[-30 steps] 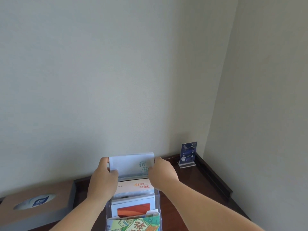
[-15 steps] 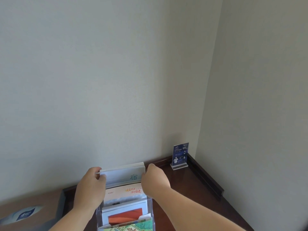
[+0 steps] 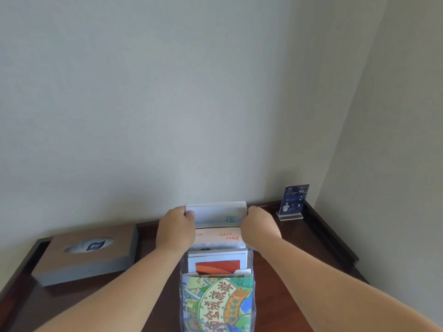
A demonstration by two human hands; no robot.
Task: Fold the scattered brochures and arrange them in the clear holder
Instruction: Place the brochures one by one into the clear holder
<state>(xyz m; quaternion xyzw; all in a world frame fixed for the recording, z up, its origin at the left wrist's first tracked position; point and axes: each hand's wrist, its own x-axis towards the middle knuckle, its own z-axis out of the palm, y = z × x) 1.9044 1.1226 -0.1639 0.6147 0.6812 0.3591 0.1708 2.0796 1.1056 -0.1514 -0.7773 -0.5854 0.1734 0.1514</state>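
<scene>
A clear tiered holder (image 3: 249,259) stands on the dark wooden table (image 3: 287,271) in front of me. Its rearmost tier holds a stack of pale blue brochures (image 3: 217,214). My left hand (image 3: 176,230) grips the stack's left edge and my right hand (image 3: 259,227) grips its right edge. Lower tiers hold a white brochure with orange writing (image 3: 215,237), a white one with a red-orange picture (image 3: 217,262) and a colourful illustrated one (image 3: 215,303) at the front.
A brown tissue box (image 3: 88,255) sits at the left of the table. A small blue sign in a clear stand (image 3: 293,201) is in the back right corner. Walls close the table at the back and right; a raised rim runs along its edges.
The pale blue stack sits lower in the rear tier than a second ago, with both hands still on its sides. The camera has tilted down, showing more of the holder and table.
</scene>
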